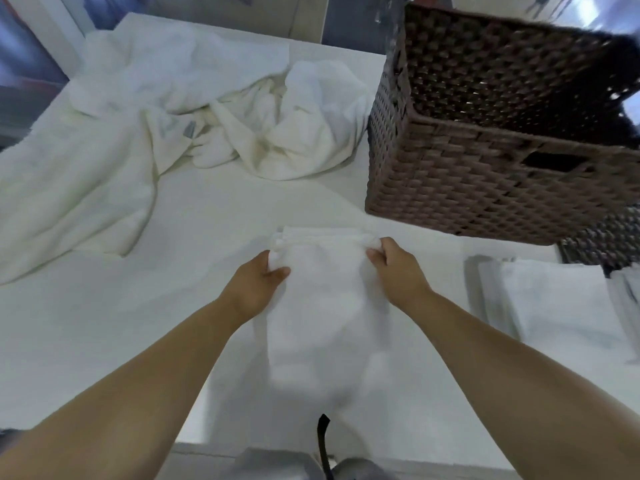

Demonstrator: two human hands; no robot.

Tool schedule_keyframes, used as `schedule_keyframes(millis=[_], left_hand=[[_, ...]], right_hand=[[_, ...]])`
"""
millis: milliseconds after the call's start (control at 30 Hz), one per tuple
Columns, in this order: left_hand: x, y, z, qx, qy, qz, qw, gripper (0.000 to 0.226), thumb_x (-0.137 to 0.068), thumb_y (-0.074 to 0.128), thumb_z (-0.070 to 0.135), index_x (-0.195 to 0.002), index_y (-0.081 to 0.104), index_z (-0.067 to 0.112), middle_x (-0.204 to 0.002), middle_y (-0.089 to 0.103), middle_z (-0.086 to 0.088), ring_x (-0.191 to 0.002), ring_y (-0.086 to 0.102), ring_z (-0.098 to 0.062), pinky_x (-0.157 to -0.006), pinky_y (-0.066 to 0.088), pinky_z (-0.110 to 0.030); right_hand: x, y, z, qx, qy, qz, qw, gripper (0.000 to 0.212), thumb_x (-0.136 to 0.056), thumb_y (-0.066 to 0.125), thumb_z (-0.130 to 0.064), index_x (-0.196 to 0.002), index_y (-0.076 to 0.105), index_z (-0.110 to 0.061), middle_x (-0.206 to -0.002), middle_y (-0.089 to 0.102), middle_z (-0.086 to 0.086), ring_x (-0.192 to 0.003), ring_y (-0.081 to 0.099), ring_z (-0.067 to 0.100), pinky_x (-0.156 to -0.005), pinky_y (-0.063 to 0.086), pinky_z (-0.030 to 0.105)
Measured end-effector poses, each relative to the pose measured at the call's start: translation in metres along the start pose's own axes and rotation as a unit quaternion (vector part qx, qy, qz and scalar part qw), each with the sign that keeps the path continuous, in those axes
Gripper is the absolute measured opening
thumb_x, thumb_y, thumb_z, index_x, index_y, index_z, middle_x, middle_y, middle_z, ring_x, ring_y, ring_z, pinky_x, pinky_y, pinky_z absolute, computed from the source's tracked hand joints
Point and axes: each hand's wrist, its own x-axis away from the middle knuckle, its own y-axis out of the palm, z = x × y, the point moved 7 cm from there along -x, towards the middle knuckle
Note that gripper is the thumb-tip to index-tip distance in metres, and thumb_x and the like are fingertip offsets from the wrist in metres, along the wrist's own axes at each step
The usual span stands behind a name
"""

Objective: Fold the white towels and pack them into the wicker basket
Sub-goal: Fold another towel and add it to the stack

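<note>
Right now my left hand pinches the far-left corner of the towel, thumb on top, fingers under the edge. My right hand pinches the far-right corner the same way. Towel is a narrow strip running from the desk edge near my body out toward the wicker basket; far end looks doubled over, layered edge showing between my hands.

Risks, as I judge them:
- Layers at the far edge are thick and soft; if either pinch only catches the top layer, the fold opens when I lift or drag.
- Near end of the strip seems to hang at the desk edge; pulling unevenly could skew the fold or let it slide off toward me.
- Basket sits just beyond my right hand, close; a wide swing could clip its front wall.
- Frame is blurred, so I can't tell whether the corners are lined up. Misaligned corners give a lopsided bundle that packs badly.

Unfolded pile of towels is crumpled at far left, well apart from my hands. Folded stack lies to my right, near the basket's front. Basket interior looks empty from here, though the far part is dark.
</note>
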Motion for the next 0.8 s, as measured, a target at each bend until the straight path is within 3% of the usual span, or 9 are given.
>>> schedule_keyframes(millis=[200, 400, 467, 567, 667, 733, 767, 800], left_hand=[[-0.049, 0.000, -0.002, -0.162, -0.015, -0.004, 0.987, 0.031, -0.096, 0.046, 0.039, -0.105, 0.056, 0.012, -0.101, 0.065, -0.008, -0.091, 0.061, -0.027, -0.085, 0.049, -0.040], [-0.059, 0.003, 0.000, -0.216, -0.001, 0.009, 0.976, 0.033, -0.097, 0.043, 0.041, -0.092, 0.045, 0.008, -0.081, 0.058, -0.006, -0.078, 0.058, -0.027, -0.068, 0.044, -0.033], [-0.056, 0.002, 0.000, -0.191, 0.007, 0.022, 0.981, 0.031, -0.095, 0.049, 0.040, -0.101, 0.045, 0.009, -0.083, 0.056, -0.003, -0.084, 0.059, -0.029, -0.067, 0.040, -0.031], [-0.045, -0.006, 0.005, -0.143, 0.072, 0.088, 0.983, 0.054, -0.087, 0.065, 0.030, -0.132, 0.040, 0.011, -0.120, 0.050, -0.011, -0.106, 0.053, -0.029, -0.082, 0.044, -0.034], [-0.020, -0.007, 0.021, -0.228, 0.257, 0.162, 0.925, 0.056, -0.084, 0.068, 0.026, -0.133, 0.045, 0.009, -0.127, 0.042, -0.017, -0.112, 0.040, -0.033, -0.091, 0.044, -0.046], [-0.010, 0.012, 0.018, -0.309, 0.340, 0.099, 0.883, 0.048, -0.091, 0.049, 0.041, -0.129, 0.051, 0.011, -0.130, 0.049, -0.016, -0.118, 0.045, -0.035, -0.095, 0.044, -0.048], [-0.011, 0.024, 0.011, -0.357, 0.329, 0.023, 0.874, 0.059, -0.094, 0.032, 0.052, -0.135, 0.048, 0.013, -0.141, 0.046, -0.015, -0.129, 0.042, -0.034, -0.103, 0.040, -0.048], [-0.013, 0.033, 0.003, -0.403, 0.300, -0.047, 0.863, 0.076, -0.092, 0.008, 0.063, -0.145, 0.033, 0.015, -0.154, 0.027, -0.011, -0.142, 0.026, -0.030, -0.113, 0.028, -0.044]], right_hand=[[-0.043, 0.016, 0.013, 0.070, 0.048, 0.003, 0.996, 0.027, -0.101, 0.037, -0.039, -0.092, 0.046, -0.014, -0.090, 0.056, 0.002, -0.085, 0.054, 0.022, -0.071, 0.038, 0.031], [-0.054, 0.023, 0.017, 0.116, 0.071, 0.016, 0.991, 0.038, -0.101, 0.035, -0.039, -0.112, 0.051, -0.006, -0.108, 0.061, 0.011, -0.099, 0.057, 0.028, -0.077, 0.042, 0.032], [-0.050, 0.022, 0.017, 0.112, 0.071, 0.036, 0.990, 0.037, -0.100, 0.039, -0.038, -0.119, 0.048, -0.007, -0.115, 0.056, 0.012, -0.103, 0.055, 0.028, -0.082, 0.044, 0.034], [-0.035, 0.010, 0.005, 0.147, -0.023, 0.107, 0.983, 0.035, -0.095, 0.054, -0.025, -0.124, 0.049, -0.006, -0.123, 0.048, 0.013, -0.111, 0.048, 0.029, -0.091, 0.045, 0.039], [-0.011, 0.013, -0.014, 0.241, -0.225, 0.134, 0.935, 0.028, -0.088, 0.055, -0.021, -0.110, 0.059, -0.003, -0.117, 0.055, 0.020, -0.107, 0.047, 0.033, -0.088, 0.051, 0.046], [0.000, 0.032, -0.011, 0.289, -0.300, 0.046, 0.908, 0.037, -0.088, 0.046, -0.027, -0.115, 0.060, -0.005, -0.126, 0.055, 0.021, -0.116, 0.046, 0.034, -0.094, 0.049, 0.046], [0.003, 0.044, -0.005, 0.314, -0.294, -0.026, 0.902, 0.045, -0.090, 0.041, -0.031, -0.125, 0.055, -0.006, -0.140, 0.046, 0.020, -0.129, 0.041, 0.034, -0.103, 0.043, 0.045], [0.005, 0.051, 0.003, 0.337, -0.268, -0.082, 0.899, 0.054, -0.095, 0.034, -0.036, -0.141, 0.041, -0.008, -0.155, 0.025, 0.017, -0.143, 0.023, 0.031, -0.114, 0.030, 0.042]])
